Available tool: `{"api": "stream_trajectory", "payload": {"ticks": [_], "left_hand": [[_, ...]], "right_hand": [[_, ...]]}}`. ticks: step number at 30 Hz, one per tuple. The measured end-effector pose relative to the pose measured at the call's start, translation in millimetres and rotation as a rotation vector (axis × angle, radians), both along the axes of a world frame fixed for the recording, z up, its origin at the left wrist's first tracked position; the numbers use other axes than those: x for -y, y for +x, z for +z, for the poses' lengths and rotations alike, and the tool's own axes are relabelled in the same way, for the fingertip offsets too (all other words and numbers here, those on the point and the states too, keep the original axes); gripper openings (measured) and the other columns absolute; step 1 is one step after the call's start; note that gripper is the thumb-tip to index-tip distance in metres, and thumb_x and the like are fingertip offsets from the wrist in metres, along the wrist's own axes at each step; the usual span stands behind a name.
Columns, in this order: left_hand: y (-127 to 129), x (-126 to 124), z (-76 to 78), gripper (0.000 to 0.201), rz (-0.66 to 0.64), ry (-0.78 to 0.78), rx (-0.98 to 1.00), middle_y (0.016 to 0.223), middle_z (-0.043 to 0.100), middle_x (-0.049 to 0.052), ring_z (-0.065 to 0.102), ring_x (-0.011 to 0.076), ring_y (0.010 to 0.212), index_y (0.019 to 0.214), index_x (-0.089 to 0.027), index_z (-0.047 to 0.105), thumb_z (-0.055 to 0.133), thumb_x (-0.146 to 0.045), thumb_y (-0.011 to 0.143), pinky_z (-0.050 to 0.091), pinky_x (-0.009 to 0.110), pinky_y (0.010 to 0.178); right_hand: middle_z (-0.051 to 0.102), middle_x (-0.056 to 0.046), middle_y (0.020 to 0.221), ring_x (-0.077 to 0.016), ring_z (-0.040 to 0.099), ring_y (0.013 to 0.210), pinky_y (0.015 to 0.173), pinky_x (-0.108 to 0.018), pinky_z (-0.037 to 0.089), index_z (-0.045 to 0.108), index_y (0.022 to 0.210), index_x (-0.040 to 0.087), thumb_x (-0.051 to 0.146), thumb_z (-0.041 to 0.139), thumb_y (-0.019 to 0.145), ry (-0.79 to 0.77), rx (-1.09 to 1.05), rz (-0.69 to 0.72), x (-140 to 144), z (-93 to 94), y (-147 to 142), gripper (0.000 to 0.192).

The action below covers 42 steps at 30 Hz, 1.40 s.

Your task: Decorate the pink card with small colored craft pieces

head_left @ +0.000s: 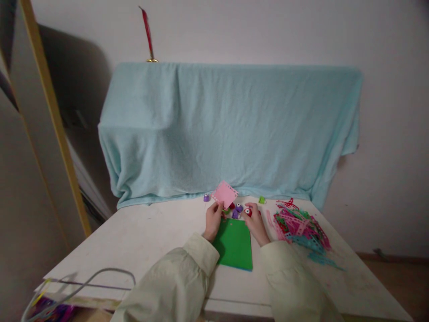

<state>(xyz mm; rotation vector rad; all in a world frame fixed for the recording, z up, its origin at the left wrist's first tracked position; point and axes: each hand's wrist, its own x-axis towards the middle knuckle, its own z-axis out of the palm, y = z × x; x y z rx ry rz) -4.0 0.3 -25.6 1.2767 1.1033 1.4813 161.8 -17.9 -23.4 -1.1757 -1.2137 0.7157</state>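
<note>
My left hand (213,222) pinches the lower corner of a pink paper square (225,193) whose edges show small punched notches. It is held tilted above the table. In my right hand (256,225) is a small red craft punch (248,211) with a white top, the fingers closed around it; the punch is apart from the pink paper. Between the hands lies a stack of green paper (233,245) with a blue edge showing at the bottom. Just behind it stand purple punches (237,211) and other small red and green pieces, partly hidden by my left hand.
A purple punch (206,197) stands at the table's back edge, and a lime green one (262,200) farther right. Punched paper strips (301,226) are heaped on the right. A light blue cloth (231,129) drapes behind the white table (144,241). A grey cable (110,269) loops at front left.
</note>
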Motion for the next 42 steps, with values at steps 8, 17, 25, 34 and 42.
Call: {"api": "stream_trajectory", "payload": {"ticks": [8, 17, 25, 34, 42], "left_hand": [[3, -3, -3.6, 0.039, -0.028, 0.003, -0.005, 0.06, 0.063, 0.001, 0.054, 0.0104, 0.043, 0.079, -0.014, 0.06, 0.063, -0.052, 0.072, 0.04, 0.02, 0.041], [5, 0, 3.1, 0.043, -0.085, -0.067, 0.111, 0.071, 0.07, 0.007, 0.056, 0.0111, 0.042, 0.092, -0.013, 0.059, 0.066, -0.048, 0.069, 0.043, 0.021, 0.041], [2, 0, 0.1, 0.04, -0.105, -0.06, -0.004, 0.055, 0.065, 0.007, 0.057, 0.0141, 0.046, 0.078, -0.009, 0.069, 0.058, -0.047, 0.075, 0.043, 0.023, 0.046], [4, 5, 7.1, 0.034, -0.173, -0.053, 0.07, 0.07, 0.069, 0.008, 0.056, 0.0115, 0.047, 0.084, -0.01, 0.069, 0.053, -0.039, 0.078, 0.043, 0.022, 0.047], [5, 7, 5.1, 0.022, -0.15, -0.07, 0.116, 0.081, 0.07, 0.009, 0.057, 0.0124, 0.052, 0.077, -0.012, 0.061, 0.056, -0.033, 0.073, 0.045, 0.024, 0.048]], "right_hand": [[0.062, -0.004, 0.08, -0.021, 0.058, 0.076, 0.07, -0.032, 0.045, 0.058, 0.086, 0.02, 0.028, 0.06, 0.073, 0.101, 0.586, -0.045, -1, -5.2, 2, 0.016], [0.065, -0.007, 0.091, -0.0223, 0.061, 0.082, 0.075, -0.033, 0.045, 0.07, 0.096, 0.025, 0.036, 0.066, 0.074, 0.092, 0.666, 0.0, 3, -2.4, 0, 0.025], [0.07, -0.005, 0.086, -0.0215, 0.062, 0.079, 0.071, -0.03, 0.045, 0.07, 0.088, 0.026, 0.043, 0.062, 0.076, 0.073, 0.624, -0.062, 12, 8.4, -5, 0.022], [0.054, -0.011, 0.123, -0.0241, 0.047, 0.113, 0.096, -0.037, 0.035, 0.054, 0.122, 0.019, 0.022, 0.043, 0.083, 0.218, 0.748, -0.354, -14, 13.3, 33, 0.041], [0.041, -0.013, 0.137, -0.0272, 0.032, 0.127, 0.103, -0.042, 0.026, 0.052, 0.125, 0.015, 0.027, 0.043, 0.085, 0.136, 0.894, -0.37, -37, -13.9, 48, 0.042]]}}
